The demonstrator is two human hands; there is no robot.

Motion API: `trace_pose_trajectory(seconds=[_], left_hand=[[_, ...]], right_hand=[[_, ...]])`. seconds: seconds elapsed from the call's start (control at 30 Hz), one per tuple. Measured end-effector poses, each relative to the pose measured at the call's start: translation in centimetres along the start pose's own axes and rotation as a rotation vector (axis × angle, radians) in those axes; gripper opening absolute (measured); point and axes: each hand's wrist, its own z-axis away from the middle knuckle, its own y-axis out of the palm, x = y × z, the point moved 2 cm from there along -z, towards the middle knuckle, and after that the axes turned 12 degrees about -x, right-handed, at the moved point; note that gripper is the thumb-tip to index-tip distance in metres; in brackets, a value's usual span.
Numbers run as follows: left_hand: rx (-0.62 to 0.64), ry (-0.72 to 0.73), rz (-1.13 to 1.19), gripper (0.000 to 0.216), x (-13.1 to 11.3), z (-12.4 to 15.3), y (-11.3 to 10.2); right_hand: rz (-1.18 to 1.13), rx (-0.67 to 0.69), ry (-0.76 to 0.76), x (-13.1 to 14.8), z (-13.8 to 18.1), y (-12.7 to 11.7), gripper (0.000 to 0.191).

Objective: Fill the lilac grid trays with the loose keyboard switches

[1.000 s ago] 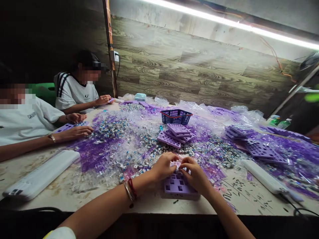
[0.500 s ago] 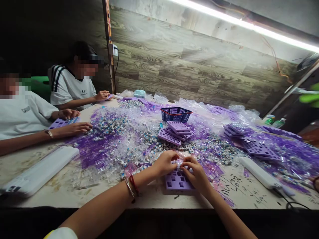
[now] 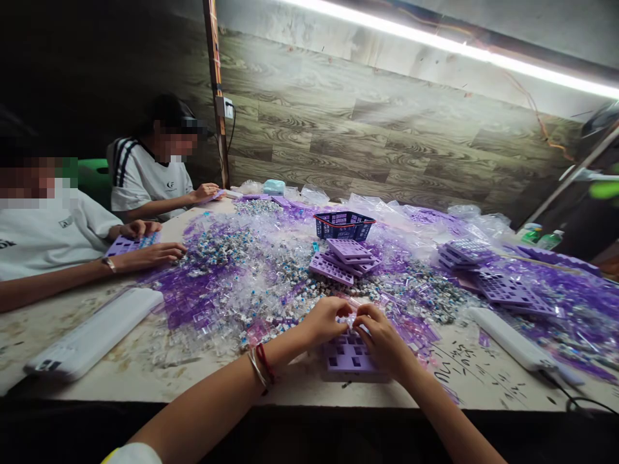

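A purple block with square holes (image 3: pixel 352 362) lies at the table's front edge, right before me. Over its far end, my left hand (image 3: pixel 329 320) has its thumb and fingertips pinched together. My right hand (image 3: pixel 385 339) is also closed, its fingertips meeting the left ones and its side covering the block's right part. Between the fingertips is a small whitish, clear-looking piece, too small to name. Just beyond my hands spread many small white-and-blue parts (image 3: pixel 285 267) mixed with clear and purple plastic pieces (image 3: pixel 193 316).
Behind the parts stand stacked purple blocks (image 3: pixel 348 250) and a dark blue basket (image 3: pixel 344 227). More purple blocks (image 3: pixel 512 290) lie right. White oblong devices flank me, left (image 3: pixel 97 332) and right (image 3: pixel 507 338). Two co-workers sit at left, one person's hand (image 3: pixel 167 252) reaching to the parts.
The whole view has shifted slightly right and down. My hands stay pinched together above the block, with only slight finger movement.
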Motion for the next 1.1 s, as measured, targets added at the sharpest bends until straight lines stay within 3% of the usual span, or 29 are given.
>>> trace_pose_trajectory(seconds=[0.2, 0.53, 0.77, 1.1], left_hand=[[-0.002, -0.011, 0.004, 0.022, -0.3, 0.0, 0.0], [-0.001, -0.009, 0.008, 0.021, 0.0, 0.0, 0.0], [-0.013, 0.015, 0.053, 0.015, -0.6, 0.1, 0.0], [-0.042, 0.104, 0.019, 0.013, -0.9, 0.5, 0.7]], right_hand=[[0.038, 0.057, -0.078, 0.1, -0.1, 0.3, 0.021], [0.01, 0.011, -0.031, -0.3, 0.4, 0.9, 0.017], [-0.119, -0.091, 0.076, 0.3, -0.1, -1.2, 0.011], [-0.233, -0.067, 0.087, -1.0, 0.8, -0.8, 0.01]])
